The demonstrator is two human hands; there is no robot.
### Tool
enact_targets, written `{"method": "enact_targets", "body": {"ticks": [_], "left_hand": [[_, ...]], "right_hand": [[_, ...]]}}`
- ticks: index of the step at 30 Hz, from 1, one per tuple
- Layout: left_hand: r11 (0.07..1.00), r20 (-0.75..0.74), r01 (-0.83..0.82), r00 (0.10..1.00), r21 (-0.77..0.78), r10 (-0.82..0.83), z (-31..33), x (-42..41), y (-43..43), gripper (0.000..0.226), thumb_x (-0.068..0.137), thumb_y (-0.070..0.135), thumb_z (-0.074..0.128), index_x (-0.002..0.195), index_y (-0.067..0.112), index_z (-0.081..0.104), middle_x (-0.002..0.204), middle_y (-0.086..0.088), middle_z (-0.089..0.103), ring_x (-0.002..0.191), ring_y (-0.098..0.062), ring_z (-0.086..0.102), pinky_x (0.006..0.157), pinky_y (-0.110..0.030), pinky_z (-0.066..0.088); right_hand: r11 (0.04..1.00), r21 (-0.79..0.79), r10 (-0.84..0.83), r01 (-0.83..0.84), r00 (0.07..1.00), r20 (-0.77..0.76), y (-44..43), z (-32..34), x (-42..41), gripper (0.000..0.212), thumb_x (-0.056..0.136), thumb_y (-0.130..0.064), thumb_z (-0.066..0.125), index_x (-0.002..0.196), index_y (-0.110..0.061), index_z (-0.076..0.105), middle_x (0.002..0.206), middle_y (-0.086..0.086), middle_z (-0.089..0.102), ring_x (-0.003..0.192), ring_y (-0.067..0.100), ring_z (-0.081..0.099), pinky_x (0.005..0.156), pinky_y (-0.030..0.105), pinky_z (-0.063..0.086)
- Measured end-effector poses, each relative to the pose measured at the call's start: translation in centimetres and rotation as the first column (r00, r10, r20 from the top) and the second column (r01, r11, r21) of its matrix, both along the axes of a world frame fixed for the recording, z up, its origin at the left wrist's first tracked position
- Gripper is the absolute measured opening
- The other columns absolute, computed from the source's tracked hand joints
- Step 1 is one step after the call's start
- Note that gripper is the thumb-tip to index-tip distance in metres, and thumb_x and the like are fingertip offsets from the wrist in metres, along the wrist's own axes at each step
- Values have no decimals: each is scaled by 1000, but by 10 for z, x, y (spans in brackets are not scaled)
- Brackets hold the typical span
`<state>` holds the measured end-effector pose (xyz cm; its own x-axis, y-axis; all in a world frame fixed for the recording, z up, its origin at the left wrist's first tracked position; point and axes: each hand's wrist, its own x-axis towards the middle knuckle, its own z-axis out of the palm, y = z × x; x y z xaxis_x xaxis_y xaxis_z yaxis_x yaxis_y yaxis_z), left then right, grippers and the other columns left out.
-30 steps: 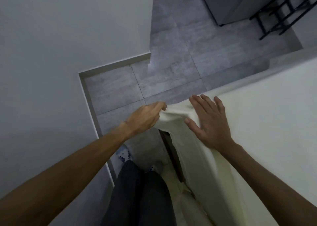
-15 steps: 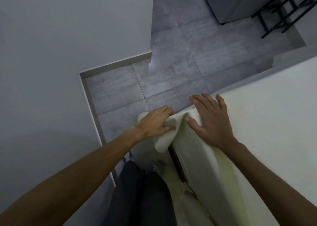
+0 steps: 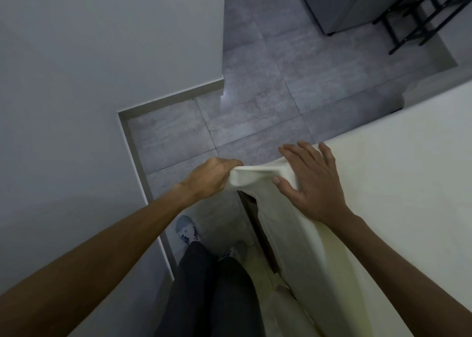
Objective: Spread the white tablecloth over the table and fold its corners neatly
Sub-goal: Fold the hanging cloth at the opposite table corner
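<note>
Mostly smooth white tablecloth (image 3: 398,183), rumpled corner (image 3: 251,176)

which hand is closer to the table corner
Right. The right hand lies flat on the tablecloth over the table corner; the left hand grips the cloth's loose corner beside it, off the table.

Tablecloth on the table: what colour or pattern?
The plain cloth tablecloth is off-white, unpatterned; head view.

The white tablecloth (image 3: 396,170) runs off the right and bottom edges and hides nearly all of the table (image 3: 263,239). At the tablecloth's corner, the fingertips of the left hand (image 3: 212,178) are buried in bunched fabric. Beyond the tablecloth, a black rack (image 3: 419,17) and grey cabinet (image 3: 339,4) are cut off by the top edge.
</note>
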<state>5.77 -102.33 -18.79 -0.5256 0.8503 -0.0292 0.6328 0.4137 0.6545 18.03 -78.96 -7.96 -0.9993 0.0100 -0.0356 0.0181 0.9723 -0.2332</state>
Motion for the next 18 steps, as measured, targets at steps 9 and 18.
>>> {"method": "enact_targets", "body": {"ticks": [9, 18], "left_hand": [[988, 5, -79, 997, -130, 81, -10, 38, 8, 39, 88, 36, 59, 121, 16, 55, 107, -7, 67, 89, -24, 64, 70, -39, 54], [989, 26, -117, 993, -87, 119, -19, 28, -9, 42, 83, 5, 69, 122, 9, 56, 103, -15, 69, 83, -28, 66, 67, -33, 53]], "right_hand": [[1000, -7, -2, 2, 1000, 3, 0, -2, 0, 61, 95, -56, 40, 140, -17, 54, 143, -1, 55, 140, 21, 43, 120, 52, 21], [1000, 5, 5, -5, 1000, 13, 1, -2, -1, 61, 96, -57, 39, 139, -17, 54, 142, -2, 55, 140, 21, 43, 120, 52, 21]]}}
